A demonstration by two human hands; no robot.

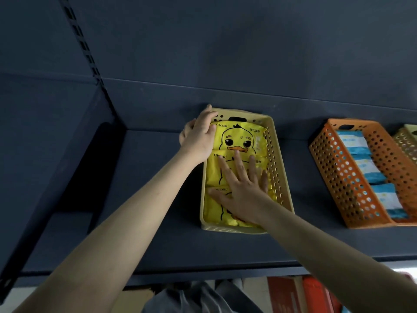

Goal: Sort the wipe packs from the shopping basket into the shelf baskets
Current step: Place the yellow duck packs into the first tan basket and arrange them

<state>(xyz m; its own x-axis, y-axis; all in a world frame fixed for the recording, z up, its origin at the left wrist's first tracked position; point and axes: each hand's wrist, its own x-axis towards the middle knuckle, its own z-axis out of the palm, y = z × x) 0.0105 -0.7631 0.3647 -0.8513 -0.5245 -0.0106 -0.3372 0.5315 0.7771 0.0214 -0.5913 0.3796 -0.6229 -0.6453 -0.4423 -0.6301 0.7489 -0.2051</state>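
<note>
My left hand (198, 137) is at the far left corner of the beige basket (274, 154). Its fingers curl over the rim there and the thumb stays on the outer side, so I grip the wall of the basket itself and no pack. My right hand (241, 190) lies flat inside the same basket. The fingers (237, 159) are spread wide and straight, and they press on top of the yellow wipe packs (239, 138); nothing is closed in this hand.

The yellow packs carry a cartoon duck and they lie in a row from the near end of the basket to the far end, each one partly over the next. The farthest pack shows the whole duck face. The middle pack and the nearest one are mostly under my palm and wrist.

The basket stands on the dark shelf (146, 199), near its back wall. To the right, well apart, stands an orange basket (334, 168) with holes in its walls. In it lie blue and white wipe packs (361, 163), also in a row. Behind it, at the edge of the view, I see part of another light basket (406, 141); what it contains I cannot tell.
</note>
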